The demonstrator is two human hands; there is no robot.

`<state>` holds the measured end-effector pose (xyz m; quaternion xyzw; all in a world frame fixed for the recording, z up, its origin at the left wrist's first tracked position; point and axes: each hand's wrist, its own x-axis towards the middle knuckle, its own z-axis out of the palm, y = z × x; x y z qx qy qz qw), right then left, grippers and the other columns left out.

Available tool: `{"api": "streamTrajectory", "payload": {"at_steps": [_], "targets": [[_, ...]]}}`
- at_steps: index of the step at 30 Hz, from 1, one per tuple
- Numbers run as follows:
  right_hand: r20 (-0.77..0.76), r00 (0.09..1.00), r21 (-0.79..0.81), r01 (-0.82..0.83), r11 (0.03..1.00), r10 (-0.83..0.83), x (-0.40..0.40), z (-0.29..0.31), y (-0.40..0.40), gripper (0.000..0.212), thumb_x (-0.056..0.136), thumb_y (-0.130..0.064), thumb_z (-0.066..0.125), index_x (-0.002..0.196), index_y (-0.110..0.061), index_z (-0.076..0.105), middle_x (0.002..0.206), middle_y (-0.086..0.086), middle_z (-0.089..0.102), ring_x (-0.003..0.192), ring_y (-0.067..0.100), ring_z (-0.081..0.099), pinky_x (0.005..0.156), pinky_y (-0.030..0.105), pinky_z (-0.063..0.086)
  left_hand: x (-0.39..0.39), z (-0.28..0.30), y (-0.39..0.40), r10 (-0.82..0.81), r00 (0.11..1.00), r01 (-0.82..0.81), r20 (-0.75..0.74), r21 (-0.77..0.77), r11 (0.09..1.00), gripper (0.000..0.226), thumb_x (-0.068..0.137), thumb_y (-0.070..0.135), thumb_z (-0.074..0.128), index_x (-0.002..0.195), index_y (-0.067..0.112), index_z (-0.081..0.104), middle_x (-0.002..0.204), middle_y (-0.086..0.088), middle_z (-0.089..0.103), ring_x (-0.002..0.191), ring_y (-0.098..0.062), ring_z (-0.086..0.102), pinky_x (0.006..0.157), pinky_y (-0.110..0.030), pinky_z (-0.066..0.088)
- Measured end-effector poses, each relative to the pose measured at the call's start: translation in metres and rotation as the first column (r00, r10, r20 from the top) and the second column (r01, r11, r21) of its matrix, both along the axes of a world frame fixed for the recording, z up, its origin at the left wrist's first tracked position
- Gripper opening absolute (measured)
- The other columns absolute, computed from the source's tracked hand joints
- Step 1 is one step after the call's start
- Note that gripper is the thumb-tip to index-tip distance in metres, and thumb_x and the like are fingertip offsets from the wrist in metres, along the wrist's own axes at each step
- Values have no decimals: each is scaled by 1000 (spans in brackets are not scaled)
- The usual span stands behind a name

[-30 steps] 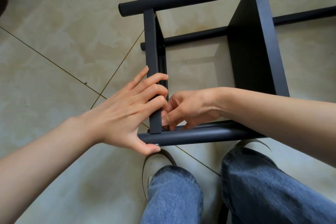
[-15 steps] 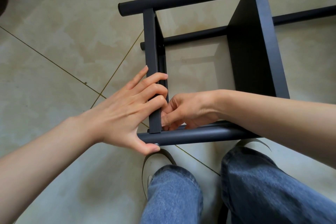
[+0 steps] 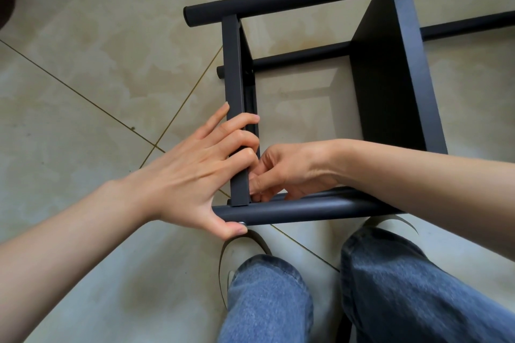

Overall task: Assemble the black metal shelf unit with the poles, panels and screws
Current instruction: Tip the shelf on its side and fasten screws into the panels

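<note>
Little has changed in 1 second: the left hand [image 3: 192, 172] still grips the end panel [image 3: 235, 108], its thumb under the near pole [image 3: 301, 210] by the screw [image 3: 242, 223]; the right hand [image 3: 289, 170] stays curled at the joint, contents hidden.

We reach in with both forearms bare. Our left hand [image 3: 192, 175] wraps the end panel [image 3: 237, 120]: fingers curled over its edge, index lying straighter along it, thumb stretched down under the near pole. Our right hand [image 3: 289, 172] comes from the right, wrist bent, fingertips bunched tight against the panel's inner face just beside the left fingers.
</note>
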<state>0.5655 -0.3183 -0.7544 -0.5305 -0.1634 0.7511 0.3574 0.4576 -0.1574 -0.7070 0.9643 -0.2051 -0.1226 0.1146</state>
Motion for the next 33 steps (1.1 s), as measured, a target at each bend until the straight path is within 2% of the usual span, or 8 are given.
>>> {"api": "streamTrajectory", "payload": {"at_steps": [5,8,14,19,24,29,33], "targets": [[-32,999,-9,7,1000,-7,1,0,1,21,94,-9,61,73,-7,66,71,4,62,69,14,56,64,28,47,1,0,0,2,1000,-2,-4,-7,1000,72,69,75,60,100,10,59,113,-4,50,146,-33,28,125,-49,4],[-41,999,-11,4,1000,-5,0,-1,0,22,95,-9,61,73,-7,65,72,5,61,68,14,55,61,25,47,1,0,0,0,1000,0,-2,-3,1000,72,69,75,61,101,11,59,113,-4,50,146,-33,28,125,-48,4],[-121,993,-39,-13,999,8,5,-2,0,11,92,-11,63,83,-6,67,80,7,62,73,15,56,75,32,45,1,0,0,3,1000,-3,-7,-9,1000,73,69,76,60,102,11,59,114,-4,49,147,-32,28,125,-47,3],[-88,996,-65,-33,997,27,5,-2,3,18,92,-9,62,74,-8,66,68,2,61,61,10,55,61,22,46,1,0,0,5,1000,-5,-8,-15,1000,73,69,76,60,102,10,59,114,-4,49,147,-33,28,126,-47,2],[-69,998,-32,-14,999,12,5,-2,3,28,93,-5,61,66,-12,68,70,1,63,64,10,54,67,26,42,1,0,0,6,1000,-6,-6,-16,1000,73,69,75,59,102,10,60,114,-4,49,147,-32,27,126,-47,2],[-74,997,-42,-34,999,31,4,1,3,16,94,-8,59,80,-6,65,73,5,61,67,13,54,58,23,46,0,0,0,6,1000,-6,-6,-14,1000,72,69,75,59,101,10,59,114,-4,49,147,-32,27,126,-46,1],[-22,999,-60,-46,997,45,2,1,4,19,94,-12,63,76,-7,66,70,6,60,65,14,53,55,22,46,1,0,0,4,1000,-4,-4,-14,1000,72,69,75,60,100,10,59,114,-4,49,147,-32,27,125,-47,2]]}}
